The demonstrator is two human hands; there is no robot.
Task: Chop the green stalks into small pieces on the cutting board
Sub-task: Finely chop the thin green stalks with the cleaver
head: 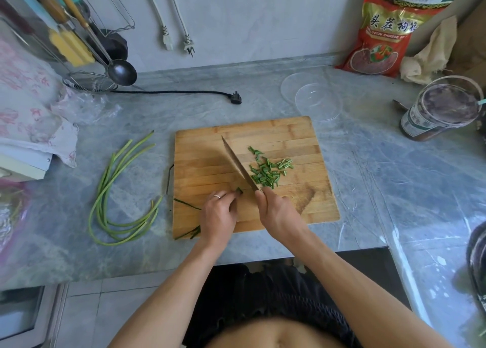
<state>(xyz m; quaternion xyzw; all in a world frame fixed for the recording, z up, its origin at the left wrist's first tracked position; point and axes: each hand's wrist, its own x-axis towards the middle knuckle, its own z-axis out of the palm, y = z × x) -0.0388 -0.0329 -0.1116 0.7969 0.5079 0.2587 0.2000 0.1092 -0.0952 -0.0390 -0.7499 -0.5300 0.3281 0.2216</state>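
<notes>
At the far left a rack of utensils (65,26) is standing against the wall, with a steel ladle (121,72) hanging down over a wire strainer (89,82). Below it a bunch of long uncut green stalks (113,189) is lying curved on the grey marble counter (131,242), just beside the left edge of the wooden cutting board (302,137). A black power cord (184,93) is running along the counter behind them.

On the board's near left part, the person's left hand (219,213), wearing a ring, is curling its fingers down over a small bundle of stalks (238,190), pinning it to the wood; the bundle's cut end is poking out at the fingertips, and dark tail ends (189,233) are trailing out past the hand toward the board's left edge.

Just to the right, the right hand (276,210) is wrapping its fingers closed around the handle of a knife (238,164). The handle itself is hidden in the fist. The blade is pointing away toward the back left, its heel sitting close beside the bundle's cut end; whether the edge is touching the board cannot be told.

Right of the blade, a loose heap of chopped green pieces (268,172) is lying near the middle of the board.

Further right, clear plastic lids (313,97) are resting on the counter behind the board, a red packet (384,32) is leaning on the wall, a crumpled cloth (431,53) is lying beside it, and a jar (441,110) of dark contents is standing at the far right.
</notes>
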